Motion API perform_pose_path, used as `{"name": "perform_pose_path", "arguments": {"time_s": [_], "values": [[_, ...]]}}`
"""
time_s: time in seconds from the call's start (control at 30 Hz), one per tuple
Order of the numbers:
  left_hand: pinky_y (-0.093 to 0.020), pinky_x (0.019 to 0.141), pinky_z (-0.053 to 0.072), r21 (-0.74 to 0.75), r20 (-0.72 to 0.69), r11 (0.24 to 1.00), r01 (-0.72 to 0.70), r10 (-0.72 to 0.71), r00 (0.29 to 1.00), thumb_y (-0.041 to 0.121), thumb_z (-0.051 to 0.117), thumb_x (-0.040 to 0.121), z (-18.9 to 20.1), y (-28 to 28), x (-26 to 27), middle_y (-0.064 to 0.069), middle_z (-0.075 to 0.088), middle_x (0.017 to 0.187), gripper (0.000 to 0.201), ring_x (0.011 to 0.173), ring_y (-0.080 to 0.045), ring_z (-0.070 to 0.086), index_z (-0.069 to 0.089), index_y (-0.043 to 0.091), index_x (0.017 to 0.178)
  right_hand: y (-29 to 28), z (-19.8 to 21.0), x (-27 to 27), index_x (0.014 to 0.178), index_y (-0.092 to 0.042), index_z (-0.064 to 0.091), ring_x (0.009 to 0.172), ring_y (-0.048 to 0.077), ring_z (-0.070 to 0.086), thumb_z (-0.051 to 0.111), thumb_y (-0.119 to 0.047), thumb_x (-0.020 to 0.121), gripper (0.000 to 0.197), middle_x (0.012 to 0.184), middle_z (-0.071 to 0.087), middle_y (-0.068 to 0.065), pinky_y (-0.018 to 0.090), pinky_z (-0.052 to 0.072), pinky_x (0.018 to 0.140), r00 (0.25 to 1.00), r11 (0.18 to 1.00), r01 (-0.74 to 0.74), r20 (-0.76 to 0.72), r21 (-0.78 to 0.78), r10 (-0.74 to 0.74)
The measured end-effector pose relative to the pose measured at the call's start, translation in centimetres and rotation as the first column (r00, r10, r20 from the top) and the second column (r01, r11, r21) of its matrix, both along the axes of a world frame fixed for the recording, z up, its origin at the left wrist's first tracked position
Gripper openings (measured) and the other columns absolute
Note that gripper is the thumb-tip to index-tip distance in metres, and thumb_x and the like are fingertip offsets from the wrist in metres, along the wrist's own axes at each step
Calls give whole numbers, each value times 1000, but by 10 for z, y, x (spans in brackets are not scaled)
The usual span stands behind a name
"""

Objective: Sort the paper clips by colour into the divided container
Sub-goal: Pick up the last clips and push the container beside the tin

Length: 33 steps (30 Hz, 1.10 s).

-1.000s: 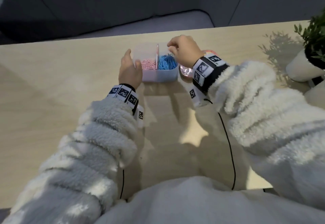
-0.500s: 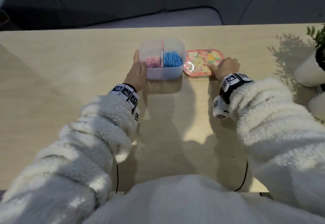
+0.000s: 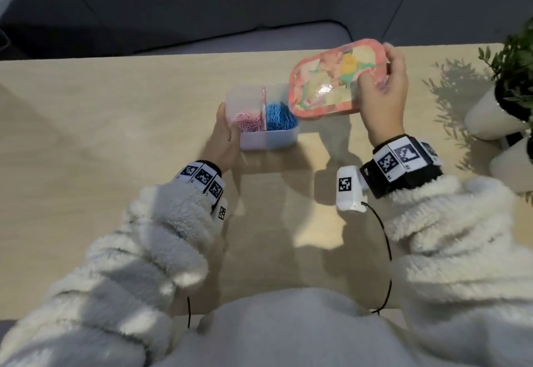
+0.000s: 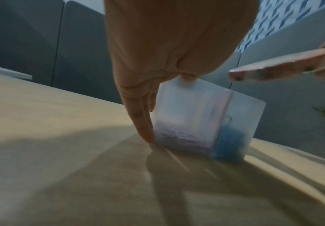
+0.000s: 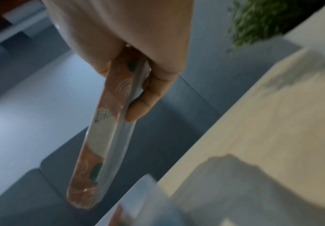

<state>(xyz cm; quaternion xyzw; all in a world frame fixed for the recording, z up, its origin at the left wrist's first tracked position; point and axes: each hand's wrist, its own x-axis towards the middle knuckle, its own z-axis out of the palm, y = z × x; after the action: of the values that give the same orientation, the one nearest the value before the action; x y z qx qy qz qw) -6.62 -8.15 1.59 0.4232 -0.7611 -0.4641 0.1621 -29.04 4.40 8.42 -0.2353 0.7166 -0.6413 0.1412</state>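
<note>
Pink clips (image 3: 250,123) left, blue clips (image 3: 281,118) right, each heap in its own half of the box (image 3: 269,139) near the table's (image 3: 115,124) far edge. Left hand (image 3: 223,143) grips the box's left wall, fingers hidden. Right hand (image 3: 383,90) pinches the lid (image 3: 331,78) aloft, tilted, overlapping the box's far right corner. Plant (image 3: 513,58) cut off right.

pink clips (image 3: 248,124) | blue clips (image 3: 281,117) | pink floral lid (image 3: 331,84)

left hand (image 3: 223,141): fingers curled, gripping | right hand (image 3: 383,95): raised, pinching
</note>
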Motion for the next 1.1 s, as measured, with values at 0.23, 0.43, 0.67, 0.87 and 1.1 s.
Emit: {"name": "perform_pose_path", "arguments": {"time_s": [0.23,0.43,0.67,0.87,1.1], "values": [[-27,115,18,42,-121,983,-179,183,976,31,20,101,5,0,1,-6,23,154,49,141,-16,23,13,14,146,-47,-20,63,138,-9,34,113,19,54,46,-8,87,52,130,47,9,26,55,87,960,981,-187,222,51,172],[-42,96,45,340,-228,896,-285,372,900,38,32,90,25,-17,-25,-21,53,126,55,113,-32,54,36,2,132,-53,-44,66,133,-7,43,125,22,45,59,-21,85,52,135,45,11,38,37,109,987,957,-128,126,261,98],[-31,80,54,331,-229,888,-318,402,887,31,34,97,19,-19,-30,-8,58,116,32,102,-19,61,42,13,123,-67,-44,78,131,-15,43,120,23,48,56,-24,83,51,132,49,9,40,42,103,978,962,-119,196,247,71],[-41,93,52,320,-233,894,-314,395,889,25,35,96,19,-24,-31,-8,58,122,34,109,-22,60,46,14,127,-66,-53,85,138,-18,37,126,24,39,52,-21,88,52,131,49,-1,42,32,110,994,965,-63,103,257,37],[-25,78,55,353,-240,895,-273,369,898,21,35,96,22,-27,-32,-5,55,113,34,102,-17,58,46,10,126,-70,-51,84,133,-23,43,120,23,45,49,-27,82,51,99,46,-16,44,38,106,986,967,-88,161,240,50]]}}
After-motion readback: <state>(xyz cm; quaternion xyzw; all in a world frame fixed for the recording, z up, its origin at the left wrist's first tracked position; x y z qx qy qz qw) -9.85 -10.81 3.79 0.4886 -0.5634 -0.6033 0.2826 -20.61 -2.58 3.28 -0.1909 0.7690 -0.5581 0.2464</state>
